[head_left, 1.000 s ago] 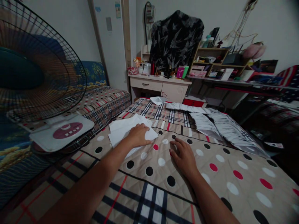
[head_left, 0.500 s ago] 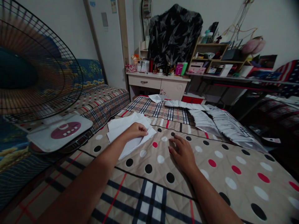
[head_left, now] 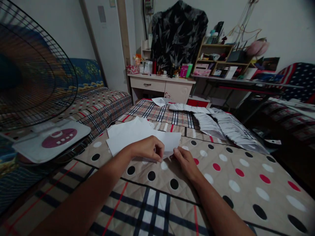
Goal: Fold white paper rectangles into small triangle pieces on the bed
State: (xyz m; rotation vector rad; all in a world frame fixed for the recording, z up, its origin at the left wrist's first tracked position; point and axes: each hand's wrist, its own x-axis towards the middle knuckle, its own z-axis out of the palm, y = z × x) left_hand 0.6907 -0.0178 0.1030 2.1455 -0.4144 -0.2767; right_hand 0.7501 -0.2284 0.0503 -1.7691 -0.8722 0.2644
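Observation:
A white sheet of paper (head_left: 169, 141) is held between my two hands, just above the bed. My left hand (head_left: 149, 148) is closed on its near edge, the fingers curled in a pinch. At the sheet's right corner, my right hand (head_left: 185, 161) grips it between thumb and fingers. Behind and left of my left hand lies a loose pile of white paper sheets (head_left: 123, 135) on the dotted bedspread (head_left: 157, 193). Part of the sheet's near side is hidden by my left hand.
Rows of folded white papers (head_left: 228, 126) lie on the right and far side of the bed, with a single white paper (head_left: 160, 101) at the far edge. An electric fan (head_left: 52, 139) stands at left. Beyond the bed is a cluttered white desk (head_left: 152, 84).
My left hand has moved right and nearer, carrying a sheet off the pile. My right hand, apart from the paper before, has closed on its right corner. The view has shifted slightly.

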